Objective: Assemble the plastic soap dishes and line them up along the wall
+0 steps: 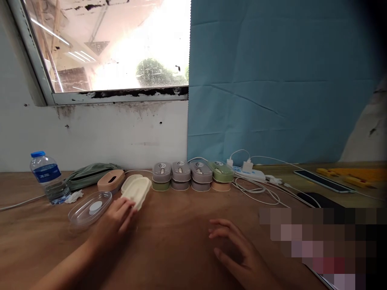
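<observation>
Where the bottle [50, 181] stands: left end of the bench [169, 241], upright, capped, part filled with clear liquid; tissue [74, 196] beside its base.
Pouch [90, 176]: green, soft-looking, right of the bottle; contents hidden.
Clear tray [82, 211]: shallow, in front of the pouch, a white disc [96, 207] on or in it; probably stiff, light and slick, best taken by the rim.
Peach box [111, 180]: dark slot on top; inside not visible.
Left hand [119, 213]: pinching the cream tray [137, 191] at its near edge.
Cream tray: tilted, just right of the peach box, left of the row; one piece or two, I cannot tell. Looks thin, light and slightly flexible; the raised edge seems the safest hold, with little squeeze.
Row of boxes [195, 174]: four two-tier boxes, grey and green tops, lids on, contents hidden.
Right hand [232, 245]: fingers apart and curved, holding nothing, near the bench.
</observation>
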`<state>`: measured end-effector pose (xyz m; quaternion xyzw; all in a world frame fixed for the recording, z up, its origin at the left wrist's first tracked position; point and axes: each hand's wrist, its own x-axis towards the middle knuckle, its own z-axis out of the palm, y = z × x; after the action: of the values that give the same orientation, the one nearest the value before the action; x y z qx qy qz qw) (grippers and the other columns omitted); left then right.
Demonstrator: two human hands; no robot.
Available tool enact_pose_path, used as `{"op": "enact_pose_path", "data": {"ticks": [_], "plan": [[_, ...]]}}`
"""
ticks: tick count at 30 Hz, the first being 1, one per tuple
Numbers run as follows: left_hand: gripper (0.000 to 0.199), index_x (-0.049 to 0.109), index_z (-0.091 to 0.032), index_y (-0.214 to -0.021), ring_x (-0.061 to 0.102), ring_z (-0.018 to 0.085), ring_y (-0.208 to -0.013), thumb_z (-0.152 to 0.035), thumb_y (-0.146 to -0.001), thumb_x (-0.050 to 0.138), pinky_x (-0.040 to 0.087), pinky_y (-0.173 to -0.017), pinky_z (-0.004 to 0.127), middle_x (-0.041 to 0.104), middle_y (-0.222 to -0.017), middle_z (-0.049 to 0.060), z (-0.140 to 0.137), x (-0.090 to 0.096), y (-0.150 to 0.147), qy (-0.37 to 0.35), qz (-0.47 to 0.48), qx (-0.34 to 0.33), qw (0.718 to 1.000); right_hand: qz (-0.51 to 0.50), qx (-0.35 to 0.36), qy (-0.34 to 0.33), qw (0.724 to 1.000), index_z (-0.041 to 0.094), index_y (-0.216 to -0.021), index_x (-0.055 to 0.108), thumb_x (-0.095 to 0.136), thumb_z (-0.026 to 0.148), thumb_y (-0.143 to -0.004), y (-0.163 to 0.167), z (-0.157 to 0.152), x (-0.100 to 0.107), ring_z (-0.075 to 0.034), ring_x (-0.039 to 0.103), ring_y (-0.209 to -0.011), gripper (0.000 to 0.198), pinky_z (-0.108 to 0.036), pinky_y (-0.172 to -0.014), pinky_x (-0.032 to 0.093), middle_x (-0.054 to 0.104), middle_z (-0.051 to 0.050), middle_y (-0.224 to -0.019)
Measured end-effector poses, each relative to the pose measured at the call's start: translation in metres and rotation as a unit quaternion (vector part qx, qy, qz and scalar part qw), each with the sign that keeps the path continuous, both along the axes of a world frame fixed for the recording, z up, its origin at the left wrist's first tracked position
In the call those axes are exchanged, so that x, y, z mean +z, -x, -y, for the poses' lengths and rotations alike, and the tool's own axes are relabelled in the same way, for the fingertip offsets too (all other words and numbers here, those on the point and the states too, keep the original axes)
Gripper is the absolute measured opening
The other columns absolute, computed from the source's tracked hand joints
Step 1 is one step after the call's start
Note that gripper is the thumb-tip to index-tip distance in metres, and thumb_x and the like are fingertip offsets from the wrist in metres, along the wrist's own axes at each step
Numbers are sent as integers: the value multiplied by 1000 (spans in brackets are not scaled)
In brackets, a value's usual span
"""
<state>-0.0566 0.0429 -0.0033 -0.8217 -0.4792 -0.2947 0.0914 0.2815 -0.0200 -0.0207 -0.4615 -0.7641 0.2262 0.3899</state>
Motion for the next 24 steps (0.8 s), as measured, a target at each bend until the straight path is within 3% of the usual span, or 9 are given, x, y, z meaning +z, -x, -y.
{"op": "enact_pose_path", "data": {"ticks": [5, 10, 16, 24], "plan": [[26, 54, -15, -86, 51, 21, -80, -27, -85, 32, 40, -74, 35, 55, -85, 9, -74, -6, 8, -59, -75, 137, 986, 3, 42, 7, 999, 21, -76, 54, 49, 23, -78, 2, 0, 5, -20, 51, -96, 6, -32, -83, 41, 50, -6, -97], [29, 56, -13, -87, 51, 24, -83, -24, -86, 29, 36, -74, 37, 56, -87, 11, -115, -15, 1, -65, -137, 227, 962, -7, 59, 7, 998, 19, -70, 51, 49, 16, -74, 0, -1, 7, -17, 53, -86, 6, -28, -77, 42, 51, -4, -89], [30, 57, -11, -87, 51, 25, -85, -21, -84, 30, 35, -74, 37, 56, -90, 15, -124, -33, 8, -9, -159, 234, 959, 31, 37, 89, 995, 18, -66, 53, 47, 8, -67, 3, -7, 2, -15, 55, -70, 12, -24, -65, 42, 57, 0, -70], [28, 56, -12, -89, 51, 24, -85, -23, -83, 30, 35, -74, 36, 55, -89, 12, -115, -28, 10, 4, -144, 225, 964, 53, 22, 116, 992, 17, -65, 55, 46, 6, -62, 3, -7, 2, -14, 55, -70, 15, -23, -65, 40, 60, 0, -71]]}}
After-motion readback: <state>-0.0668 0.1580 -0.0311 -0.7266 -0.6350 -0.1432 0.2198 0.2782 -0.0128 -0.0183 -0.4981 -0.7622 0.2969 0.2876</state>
